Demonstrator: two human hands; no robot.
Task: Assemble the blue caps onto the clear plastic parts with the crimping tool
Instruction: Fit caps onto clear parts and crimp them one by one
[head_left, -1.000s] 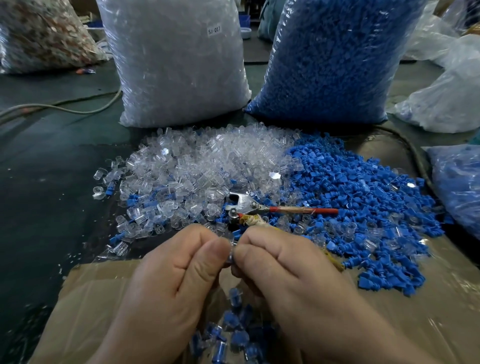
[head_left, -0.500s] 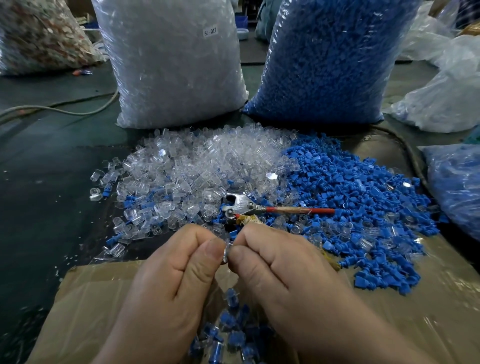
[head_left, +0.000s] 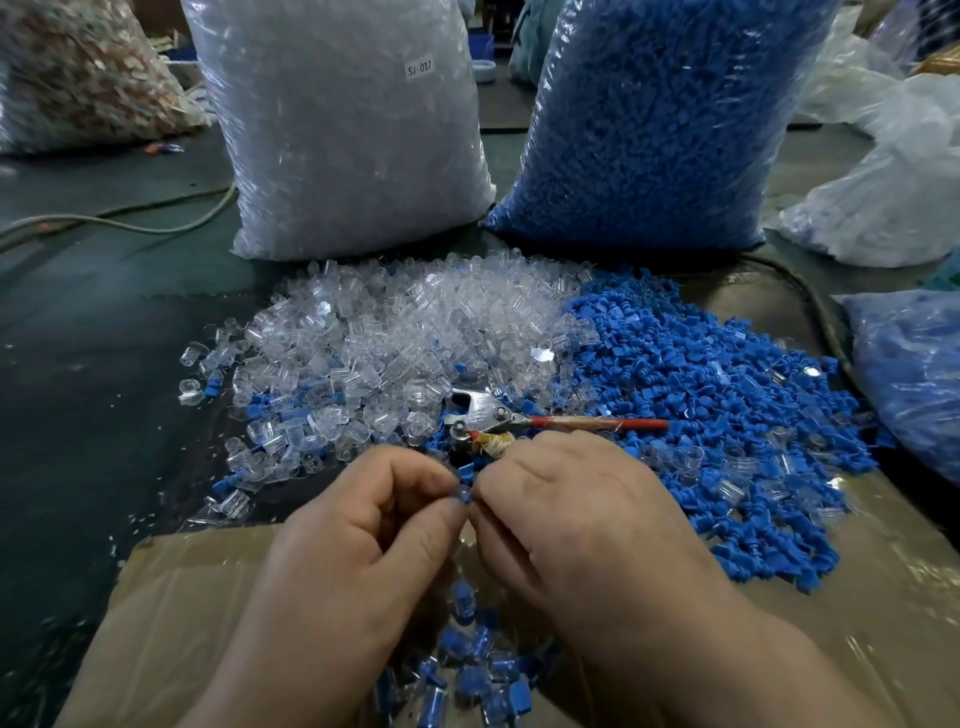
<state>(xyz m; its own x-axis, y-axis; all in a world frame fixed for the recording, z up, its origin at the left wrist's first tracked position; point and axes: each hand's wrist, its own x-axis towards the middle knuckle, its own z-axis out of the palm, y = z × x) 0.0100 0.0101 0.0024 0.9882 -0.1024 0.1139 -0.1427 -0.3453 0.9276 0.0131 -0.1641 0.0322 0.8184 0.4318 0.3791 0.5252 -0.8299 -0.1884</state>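
Note:
My left hand (head_left: 358, 535) and my right hand (head_left: 582, 525) meet fingertip to fingertip at the centre, pinching a small clear part with a blue cap (head_left: 464, 492) between them; most of it is hidden by my fingers. Just beyond my right hand lies the crimping tool (head_left: 498, 420), metal-headed with a red handle pointing right; its lower handle runs under my right hand. A heap of clear plastic parts (head_left: 395, 343) lies at the middle left and a heap of blue caps (head_left: 727, 415) at the right. Below my hands sit several assembled pieces (head_left: 467, 670).
A big sack of clear parts (head_left: 343, 130) and a big sack of blue caps (head_left: 654, 119) stand behind the heaps. More plastic bags (head_left: 893, 208) lie at the right, another bag (head_left: 78, 73) at the far left. Brown cardboard (head_left: 171, 623) covers the near table; a cable (head_left: 130, 221) crosses the left.
My hands stay together on the small piece, with my fingers shifting slightly. The view has tilted a little; the tool and heaps have not moved.

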